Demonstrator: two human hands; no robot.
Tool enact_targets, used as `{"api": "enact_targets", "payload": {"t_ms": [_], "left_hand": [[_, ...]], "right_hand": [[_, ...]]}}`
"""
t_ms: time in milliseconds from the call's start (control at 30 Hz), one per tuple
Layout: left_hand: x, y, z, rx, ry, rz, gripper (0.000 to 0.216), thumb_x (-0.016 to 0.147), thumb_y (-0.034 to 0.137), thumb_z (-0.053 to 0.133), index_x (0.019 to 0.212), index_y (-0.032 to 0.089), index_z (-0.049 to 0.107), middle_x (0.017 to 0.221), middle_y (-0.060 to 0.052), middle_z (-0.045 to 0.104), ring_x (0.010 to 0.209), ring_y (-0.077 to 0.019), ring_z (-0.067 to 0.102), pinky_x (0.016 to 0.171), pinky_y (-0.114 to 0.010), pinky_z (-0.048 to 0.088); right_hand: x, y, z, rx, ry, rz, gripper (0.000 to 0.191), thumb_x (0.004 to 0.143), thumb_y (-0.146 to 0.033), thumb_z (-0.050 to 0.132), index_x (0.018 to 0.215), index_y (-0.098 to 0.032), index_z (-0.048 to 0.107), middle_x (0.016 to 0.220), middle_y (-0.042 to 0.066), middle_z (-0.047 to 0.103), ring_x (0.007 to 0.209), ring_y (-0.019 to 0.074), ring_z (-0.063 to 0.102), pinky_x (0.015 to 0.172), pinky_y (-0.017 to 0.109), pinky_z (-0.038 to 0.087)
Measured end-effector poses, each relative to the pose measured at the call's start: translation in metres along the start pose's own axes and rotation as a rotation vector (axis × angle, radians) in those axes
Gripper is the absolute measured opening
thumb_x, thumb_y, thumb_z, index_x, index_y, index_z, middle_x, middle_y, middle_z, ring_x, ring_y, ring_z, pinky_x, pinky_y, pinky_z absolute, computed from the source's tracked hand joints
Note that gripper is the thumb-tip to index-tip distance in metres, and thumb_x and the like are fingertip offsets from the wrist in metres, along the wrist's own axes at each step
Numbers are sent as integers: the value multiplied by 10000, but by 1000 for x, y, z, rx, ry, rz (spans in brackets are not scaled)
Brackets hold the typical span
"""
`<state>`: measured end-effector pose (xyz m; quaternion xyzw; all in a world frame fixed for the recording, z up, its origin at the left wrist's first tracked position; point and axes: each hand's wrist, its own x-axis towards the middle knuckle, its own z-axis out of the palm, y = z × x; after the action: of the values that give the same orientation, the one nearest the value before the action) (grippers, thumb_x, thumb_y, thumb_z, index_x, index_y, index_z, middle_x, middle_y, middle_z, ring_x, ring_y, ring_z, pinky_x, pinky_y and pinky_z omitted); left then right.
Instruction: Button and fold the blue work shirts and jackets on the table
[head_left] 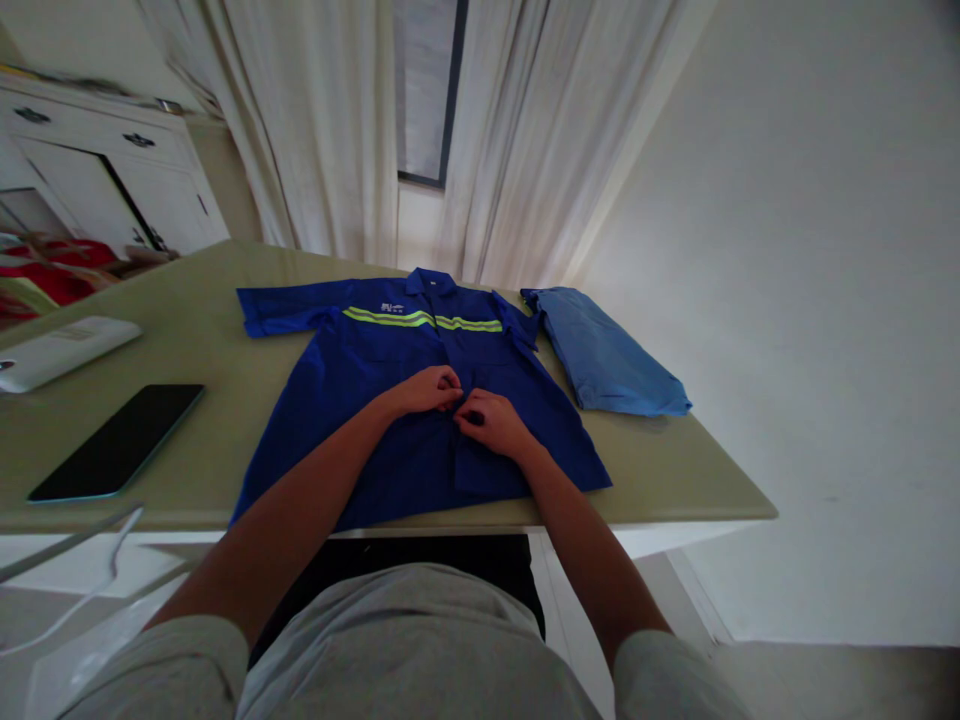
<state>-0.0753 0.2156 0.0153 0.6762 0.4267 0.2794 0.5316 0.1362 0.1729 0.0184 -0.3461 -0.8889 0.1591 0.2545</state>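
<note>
A blue short-sleeved work shirt (375, 362) lies spread front up on the table, its collar toward the window. A yellow-green reflective stripe crosses its chest, with small white print above the stripe on the left. Over the middle of the shirt front, my left hand (429, 388) pinches the placket with its fingers closed. Close beside it, my right hand (491, 420) also pinches the cloth of the front edge. The fingertips of both hands nearly meet, and whatever small part lies between them is hidden.
Folded light-blue garments (607, 355) lie at the table's right side, near the wall. On the left are a black tablet (120, 440) and a white device (67, 350). A white cable (112, 560) hangs by the table's front edge (202, 520). Curtains (322, 130) hang behind.
</note>
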Motion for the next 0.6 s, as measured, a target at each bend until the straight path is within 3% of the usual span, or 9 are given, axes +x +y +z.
{"api": "enact_targets", "payload": {"t_ms": [267, 433, 600], "left_hand": [[4, 8, 12, -77, 277, 196, 263, 732, 286, 765, 925, 171, 630, 789, 5, 642, 664, -138, 626, 595, -272, 556], [3, 8, 15, -127, 251, 199, 292, 723, 361, 795, 875, 161, 646, 840, -14, 660, 711, -142, 624, 616, -277, 561], [1, 6, 10, -356, 127, 185, 425, 714, 378, 842, 1038, 170, 663, 992, -43, 693, 873, -160, 674, 812, -336, 584]], "right_hand": [[2, 4, -6, 178, 45, 45, 47, 879, -170, 724, 883, -182, 770, 820, -4, 624, 656, 103, 531, 641, 239, 387], [3, 4, -4, 183, 48, 115, 47, 877, -194, 724, 884, -191, 771, 824, 3, 639, 668, 112, 538, 652, 244, 396], [4, 4, -3, 136, 235, 168, 110, 859, -286, 755, 808, -194, 723, 786, 1, 631, 667, 125, 535, 653, 258, 406]]}}
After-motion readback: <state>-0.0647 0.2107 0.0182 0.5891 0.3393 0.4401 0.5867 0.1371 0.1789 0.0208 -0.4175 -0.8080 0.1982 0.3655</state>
